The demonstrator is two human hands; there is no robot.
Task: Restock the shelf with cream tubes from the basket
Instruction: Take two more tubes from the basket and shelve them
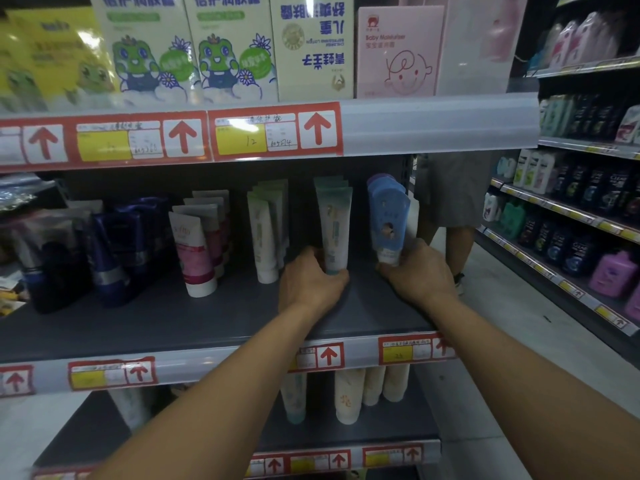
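Note:
On the dark grey middle shelf (166,317) stand rows of cream tubes, caps down. My left hand (310,280) grips the base of a white-and-teal tube (334,226) at the front of its row. My right hand (417,271) holds the bottom of a blue tube (386,211) at the shelf's right end; that tube leans slightly. To the left stand a white-green row (265,230) and a pink-and-white row (195,251). No basket is in view.
Dark blue tubes (110,251) fill the shelf's left side. Boxed baby lotions (228,46) sit on the shelf above, more tubes (348,396) on the one below. A person's legs (453,216) stand in the aisle at the right, beside shelves of bottles (571,216).

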